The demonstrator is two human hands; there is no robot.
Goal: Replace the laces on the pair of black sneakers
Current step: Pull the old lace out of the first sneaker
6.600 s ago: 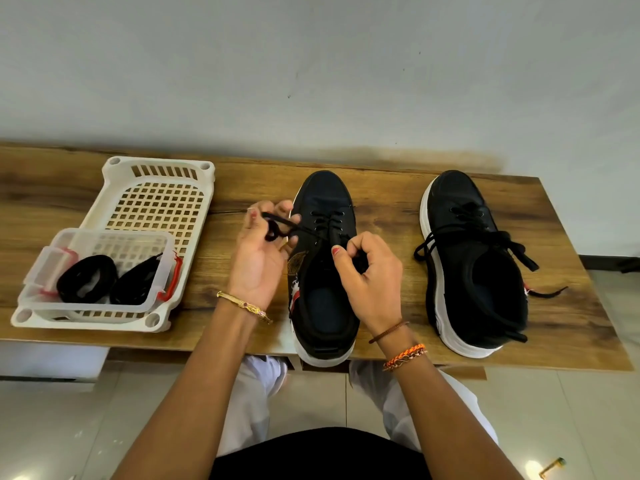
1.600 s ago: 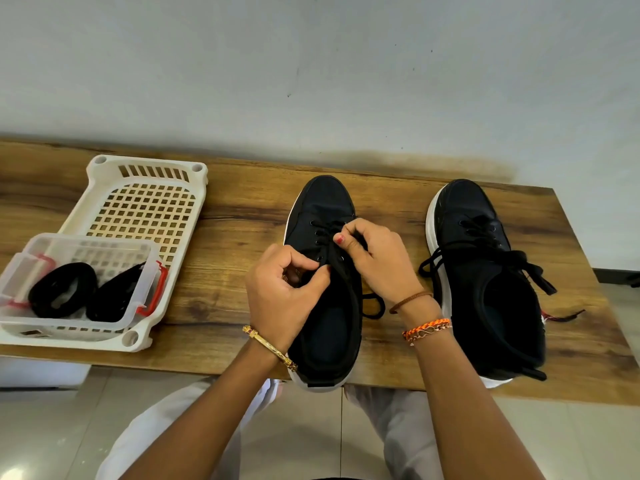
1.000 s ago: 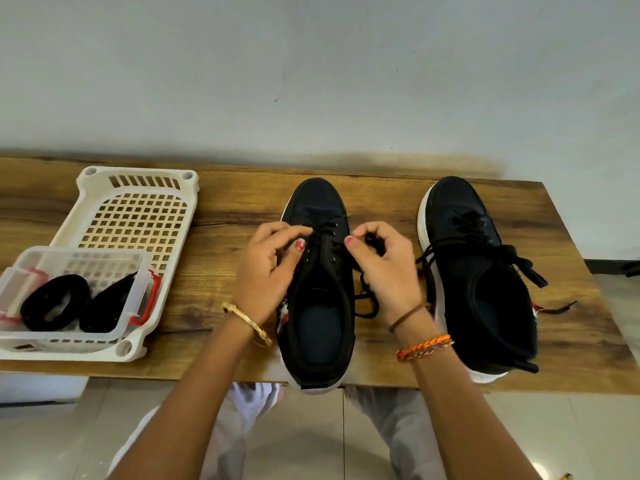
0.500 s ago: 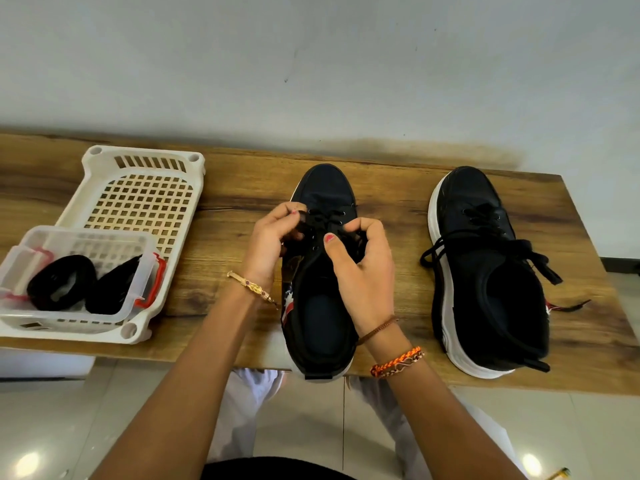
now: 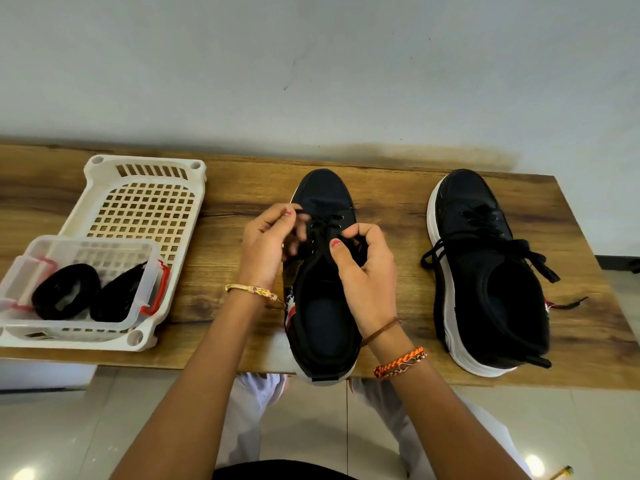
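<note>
White lattice basket (image 5: 145, 202) on wooden bench (image 5: 391, 202), grey wall (image 5: 311, 64) behind.

Both forearms reach forward; left hand (image 5: 266, 247) and right hand (image 5: 365, 271) curl close together, fingertips pinching inward

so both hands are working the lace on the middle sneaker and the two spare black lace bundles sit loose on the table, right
Not quite. In the head view both hands, left hand and right hand, do work the lace on the middle sneaker, but the lace bundles sit inside the clear box in the white basket.
</note>
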